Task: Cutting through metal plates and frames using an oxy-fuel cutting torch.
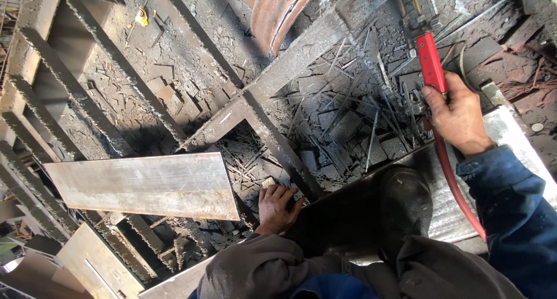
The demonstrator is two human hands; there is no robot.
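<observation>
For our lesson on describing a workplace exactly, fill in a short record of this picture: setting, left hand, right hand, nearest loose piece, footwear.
Setting: slag-crusted steel grid table, scrap strips littered in its gaps
Left hand: left hand rests on the edge of a dark steel plate, fingers curled over a small pale scrap
Right hand: right hand wraps the red-handled cutting torch, red hose trailing below
Nearest loose piece: flat steel sheet lying across the grid
Footwear: black boot on the plate
</observation>
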